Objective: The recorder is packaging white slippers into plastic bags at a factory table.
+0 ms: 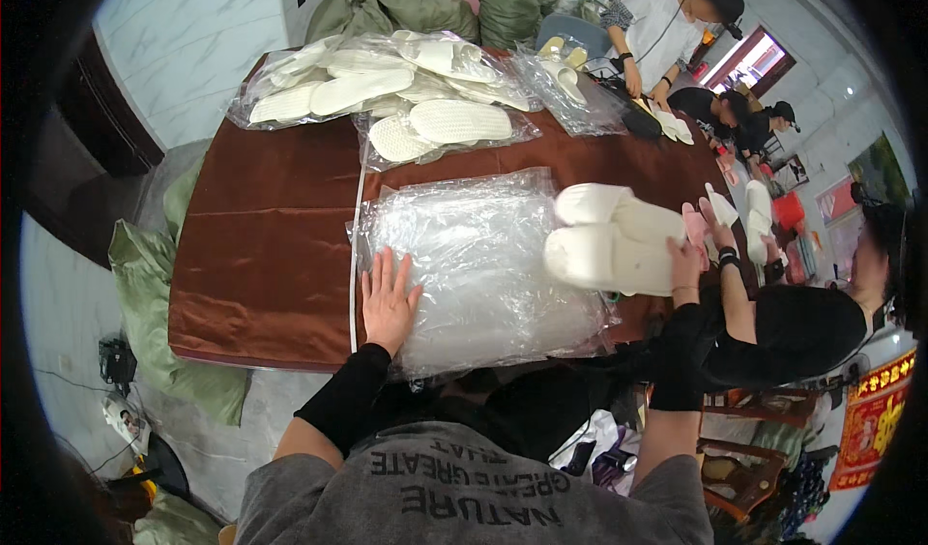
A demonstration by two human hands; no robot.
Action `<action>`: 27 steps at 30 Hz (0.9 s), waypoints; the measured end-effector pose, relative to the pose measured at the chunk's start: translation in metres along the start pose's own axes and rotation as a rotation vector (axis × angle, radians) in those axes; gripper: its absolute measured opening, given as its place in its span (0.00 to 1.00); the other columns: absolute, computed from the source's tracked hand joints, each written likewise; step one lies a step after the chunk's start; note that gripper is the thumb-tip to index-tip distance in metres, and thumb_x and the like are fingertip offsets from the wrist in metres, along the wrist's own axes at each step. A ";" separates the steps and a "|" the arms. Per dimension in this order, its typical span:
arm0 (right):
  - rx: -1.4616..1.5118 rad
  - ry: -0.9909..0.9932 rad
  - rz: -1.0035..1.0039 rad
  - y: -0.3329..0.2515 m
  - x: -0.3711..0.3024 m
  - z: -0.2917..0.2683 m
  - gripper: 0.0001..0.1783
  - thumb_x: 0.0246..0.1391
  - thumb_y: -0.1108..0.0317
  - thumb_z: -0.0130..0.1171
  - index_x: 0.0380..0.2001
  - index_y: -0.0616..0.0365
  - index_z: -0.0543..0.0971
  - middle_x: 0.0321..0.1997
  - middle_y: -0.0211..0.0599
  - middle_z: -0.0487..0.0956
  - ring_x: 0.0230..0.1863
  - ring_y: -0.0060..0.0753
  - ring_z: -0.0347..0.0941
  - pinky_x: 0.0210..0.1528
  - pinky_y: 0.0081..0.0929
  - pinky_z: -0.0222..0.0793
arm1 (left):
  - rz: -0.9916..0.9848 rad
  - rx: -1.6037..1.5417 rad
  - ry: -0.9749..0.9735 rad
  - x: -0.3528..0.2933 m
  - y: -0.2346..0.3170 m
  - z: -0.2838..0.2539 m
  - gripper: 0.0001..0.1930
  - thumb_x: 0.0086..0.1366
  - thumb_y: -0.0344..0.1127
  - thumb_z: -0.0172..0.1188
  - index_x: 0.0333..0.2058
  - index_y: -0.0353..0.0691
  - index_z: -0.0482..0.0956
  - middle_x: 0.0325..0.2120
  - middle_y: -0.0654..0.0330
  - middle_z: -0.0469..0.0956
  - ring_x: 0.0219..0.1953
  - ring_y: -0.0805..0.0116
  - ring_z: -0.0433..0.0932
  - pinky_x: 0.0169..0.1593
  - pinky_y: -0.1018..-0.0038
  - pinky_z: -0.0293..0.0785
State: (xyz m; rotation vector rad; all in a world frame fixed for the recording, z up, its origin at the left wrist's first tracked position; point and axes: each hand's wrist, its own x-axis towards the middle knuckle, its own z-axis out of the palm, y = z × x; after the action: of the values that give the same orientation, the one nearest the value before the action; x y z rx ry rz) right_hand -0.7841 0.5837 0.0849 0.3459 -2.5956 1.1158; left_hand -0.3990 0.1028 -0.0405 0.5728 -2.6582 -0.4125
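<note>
My left hand (pixel 389 303) lies flat with fingers spread on the left edge of a stack of clear plastic bags (pixel 474 265). At the right side of that stack, my right hand (pixel 684 266) grips a pair of white slippers (pixel 614 240) by one end. The pair is held together side by side, over the right part of the bags. Part of my right hand's grip is hidden behind the slippers.
A brown cloth covers the table (pixel 261 245). Bagged white slippers (pixel 387 86) are heaped at its far side. Co-workers sit close on my right, one handling pink slippers (pixel 695 231); another person (pixel 667 23) works at the far right corner. Green sacks (pixel 425 8) stand behind.
</note>
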 end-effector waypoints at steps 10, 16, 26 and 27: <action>-0.294 0.228 -0.390 -0.144 0.064 0.043 0.20 0.60 0.63 0.65 0.52 0.62 0.80 0.50 0.51 0.82 0.53 0.55 0.77 0.60 0.45 0.70 | -0.049 -0.002 -0.067 0.004 -0.010 -0.008 0.33 0.74 0.48 0.56 0.74 0.50 0.61 0.77 0.48 0.49 0.78 0.48 0.49 0.76 0.47 0.48; -0.027 -0.490 -0.781 -0.288 0.009 0.266 0.15 0.62 0.65 0.61 0.49 0.58 0.81 0.53 0.46 0.80 0.55 0.52 0.77 0.58 0.43 0.73 | -0.100 -0.014 -0.119 0.006 -0.023 -0.014 0.33 0.75 0.48 0.53 0.74 0.48 0.59 0.78 0.48 0.47 0.79 0.47 0.45 0.77 0.48 0.46; 1.026 -0.841 0.776 -0.284 0.009 0.466 0.14 0.64 0.60 0.66 0.45 0.57 0.78 0.37 0.34 0.81 0.37 0.34 0.81 0.38 0.40 0.83 | -0.060 -0.075 -0.134 0.020 -0.025 -0.004 0.36 0.72 0.48 0.58 0.75 0.49 0.60 0.77 0.46 0.48 0.79 0.46 0.46 0.76 0.44 0.47; 1.052 -0.801 0.727 -0.281 0.018 0.465 0.12 0.64 0.61 0.66 0.44 0.55 0.77 0.37 0.33 0.80 0.36 0.32 0.80 0.38 0.39 0.82 | -0.050 -0.086 -0.126 0.021 -0.025 -0.003 0.35 0.72 0.48 0.58 0.75 0.48 0.60 0.77 0.46 0.48 0.79 0.46 0.46 0.76 0.44 0.46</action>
State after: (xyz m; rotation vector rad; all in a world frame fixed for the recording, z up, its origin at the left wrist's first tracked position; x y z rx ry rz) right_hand -0.7882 0.0512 -0.0270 0.0052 -2.4607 3.1256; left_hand -0.4073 0.0711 -0.0398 0.6067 -2.7336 -0.5933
